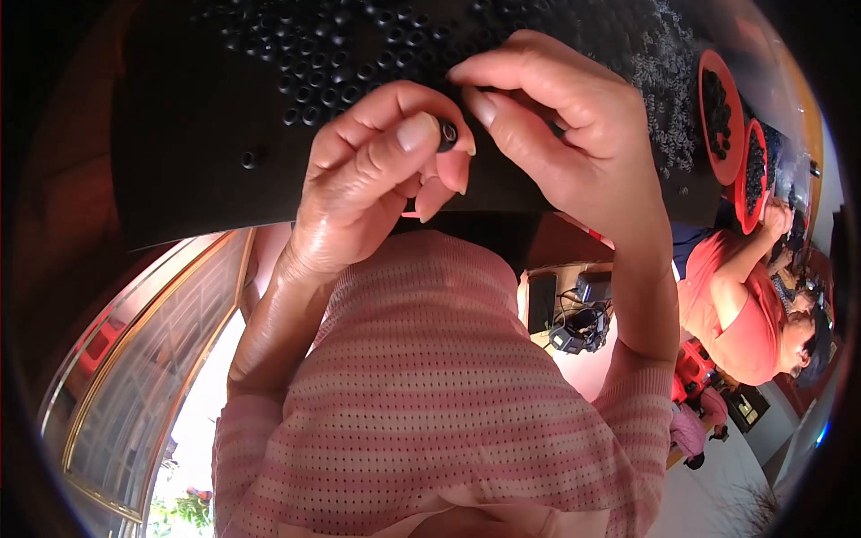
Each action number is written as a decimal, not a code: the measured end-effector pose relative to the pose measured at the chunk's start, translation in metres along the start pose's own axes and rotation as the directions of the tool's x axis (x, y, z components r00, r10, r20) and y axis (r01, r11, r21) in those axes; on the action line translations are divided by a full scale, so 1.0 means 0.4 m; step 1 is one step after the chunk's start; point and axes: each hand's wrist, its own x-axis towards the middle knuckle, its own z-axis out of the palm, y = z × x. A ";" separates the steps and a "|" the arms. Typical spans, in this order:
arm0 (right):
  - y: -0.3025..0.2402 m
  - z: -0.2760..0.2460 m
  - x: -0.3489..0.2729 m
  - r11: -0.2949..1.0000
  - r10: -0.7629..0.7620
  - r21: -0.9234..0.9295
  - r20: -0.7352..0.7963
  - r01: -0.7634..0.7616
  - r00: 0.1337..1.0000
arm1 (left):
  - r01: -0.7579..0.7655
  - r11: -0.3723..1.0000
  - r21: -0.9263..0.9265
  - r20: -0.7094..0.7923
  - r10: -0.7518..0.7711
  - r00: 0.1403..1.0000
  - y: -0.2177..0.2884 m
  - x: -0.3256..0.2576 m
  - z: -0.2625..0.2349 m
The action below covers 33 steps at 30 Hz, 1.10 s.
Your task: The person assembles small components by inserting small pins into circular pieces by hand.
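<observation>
My left hand (372,170) pinches a small black cap-like piece (447,135) between thumb and forefinger. A pale ring shows inside its round opening, which faces my right hand. Just above and right of it, my right hand (578,130) has thumb and forefinger closed together. Whatever they hold, if anything, is too small to make out. Beyond both hands, many loose black hollow pieces (336,58) lie on the dark tabletop (184,170). One single black piece (248,160) lies apart on the left.
Right of my right hand spread many tiny clear parts (664,99). Two red dishes, a farther one (728,166) and a nearer one (747,217), hold dark pieces at the table's right. A person in a red shirt (740,327) sits there, one hand by the nearer dish.
</observation>
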 end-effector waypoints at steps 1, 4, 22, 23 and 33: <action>0.000 -0.002 -0.005 1.000 0.011 0.015 -0.013 -0.011 1.000 | -0.010 1.000 -0.006 -0.015 0.010 1.000 -0.001 0.002 0.005; -0.005 0.013 -0.029 0.953 0.186 0.260 -0.098 -0.155 0.978 | -0.012 1.000 0.013 -0.020 0.012 1.000 -0.001 0.002 0.011; -0.018 0.008 -0.077 0.991 -0.096 0.083 -0.138 0.108 0.986 | 0.007 0.992 0.125 -0.022 -0.004 1.000 -0.001 -0.007 0.021; -0.013 0.016 -0.082 0.988 -0.091 0.110 -0.161 0.110 0.983 | 0.003 0.991 0.130 -0.013 -0.002 1.000 0.000 -0.008 0.018; -0.034 0.029 -0.075 0.986 -0.098 0.110 -0.239 0.127 0.966 | 0.108 0.986 0.128 -0.039 -0.104 0.994 0.014 -0.010 0.014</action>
